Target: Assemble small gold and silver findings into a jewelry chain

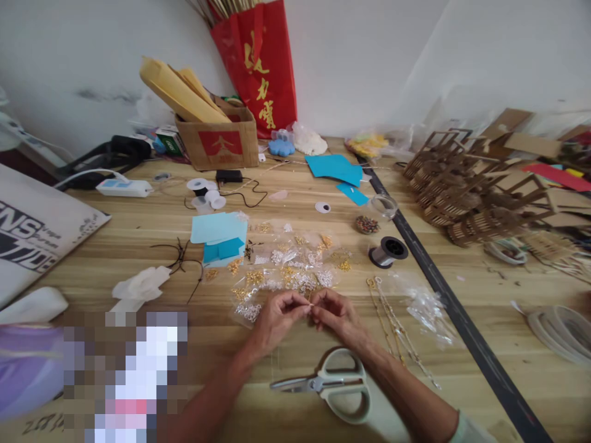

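My left hand [282,315] and my right hand [336,315] meet over the middle of the table, fingertips almost touching. Both are closed in a pinch, and whatever they hold is too small to make out. Just beyond them lie clear bags of gold and silver beads [302,280], partly covered by my fingers. Below my hands, a pair of scissors [330,383] with pale handles rests on the wood, blades pointing left. Gold and silver chains [392,314] lie to the right of my right hand, running partly behind my forearm.
A spool of dark wire [388,252] and a dish of mixed beads [367,224] stand at the right. Blue cards [219,229] lie left of the bead bags. Farther back are a cardboard box [184,144] and a red bag [281,74]. Brown wooden models [462,191] crowd the right side.
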Demonstrator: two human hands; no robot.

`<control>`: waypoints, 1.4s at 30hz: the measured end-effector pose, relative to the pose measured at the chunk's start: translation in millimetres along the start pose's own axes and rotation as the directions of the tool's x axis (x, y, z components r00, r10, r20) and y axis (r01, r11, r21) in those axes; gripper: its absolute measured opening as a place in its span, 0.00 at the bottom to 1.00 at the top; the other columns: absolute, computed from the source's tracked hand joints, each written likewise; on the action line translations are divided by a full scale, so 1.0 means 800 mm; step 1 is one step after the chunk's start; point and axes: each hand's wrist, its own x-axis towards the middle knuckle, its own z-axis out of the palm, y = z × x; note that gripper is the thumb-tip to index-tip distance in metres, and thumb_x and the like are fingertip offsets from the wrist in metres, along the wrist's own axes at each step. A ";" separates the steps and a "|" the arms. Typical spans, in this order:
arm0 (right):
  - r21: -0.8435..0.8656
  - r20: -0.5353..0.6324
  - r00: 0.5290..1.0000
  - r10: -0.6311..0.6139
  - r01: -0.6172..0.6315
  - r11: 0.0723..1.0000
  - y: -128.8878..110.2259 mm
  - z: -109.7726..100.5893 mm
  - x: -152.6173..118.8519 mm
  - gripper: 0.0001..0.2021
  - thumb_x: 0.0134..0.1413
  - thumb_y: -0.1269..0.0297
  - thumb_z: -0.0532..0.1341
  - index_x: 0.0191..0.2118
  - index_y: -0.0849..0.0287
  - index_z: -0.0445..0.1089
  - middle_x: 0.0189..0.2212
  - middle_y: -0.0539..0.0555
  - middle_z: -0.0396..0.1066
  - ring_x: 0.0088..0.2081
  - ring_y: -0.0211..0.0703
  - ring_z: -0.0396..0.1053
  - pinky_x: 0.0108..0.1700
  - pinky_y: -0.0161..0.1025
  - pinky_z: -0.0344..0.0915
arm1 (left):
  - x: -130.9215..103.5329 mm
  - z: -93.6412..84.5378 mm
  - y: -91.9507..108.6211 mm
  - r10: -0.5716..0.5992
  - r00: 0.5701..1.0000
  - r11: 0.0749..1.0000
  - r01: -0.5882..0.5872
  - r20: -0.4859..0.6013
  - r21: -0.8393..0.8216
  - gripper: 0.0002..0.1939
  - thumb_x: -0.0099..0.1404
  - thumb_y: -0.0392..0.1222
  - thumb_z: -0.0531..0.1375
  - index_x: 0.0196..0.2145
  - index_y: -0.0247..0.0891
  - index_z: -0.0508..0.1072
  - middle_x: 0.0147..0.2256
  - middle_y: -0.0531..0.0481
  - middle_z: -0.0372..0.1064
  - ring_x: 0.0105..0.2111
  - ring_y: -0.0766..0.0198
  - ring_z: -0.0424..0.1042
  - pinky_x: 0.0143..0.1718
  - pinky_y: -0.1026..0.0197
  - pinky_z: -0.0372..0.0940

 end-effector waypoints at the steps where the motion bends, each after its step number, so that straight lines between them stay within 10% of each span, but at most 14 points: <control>1: -0.001 0.001 1.000 -0.001 0.001 1.000 -0.001 0.000 0.000 0.13 0.50 0.56 0.67 0.32 0.61 0.68 0.23 0.48 0.69 0.23 0.33 0.66 0.25 0.29 0.65 | 0.000 0.000 0.001 0.004 1.000 1.000 -0.004 0.006 0.016 0.05 0.55 0.38 0.63 0.26 0.34 0.74 0.25 0.51 0.72 0.27 0.66 0.69 0.31 0.65 0.63; 42: 0.045 0.000 1.000 0.030 -0.030 0.999 -0.001 -0.003 -0.005 0.13 0.49 0.55 0.68 0.32 0.60 0.70 0.22 0.48 0.68 0.22 0.32 0.65 0.25 0.30 0.65 | -0.010 0.003 -0.003 0.150 0.985 0.949 -0.120 -0.081 0.290 0.13 0.66 0.49 0.54 0.31 0.37 0.70 0.29 0.51 0.68 0.31 0.63 0.68 0.34 0.64 0.61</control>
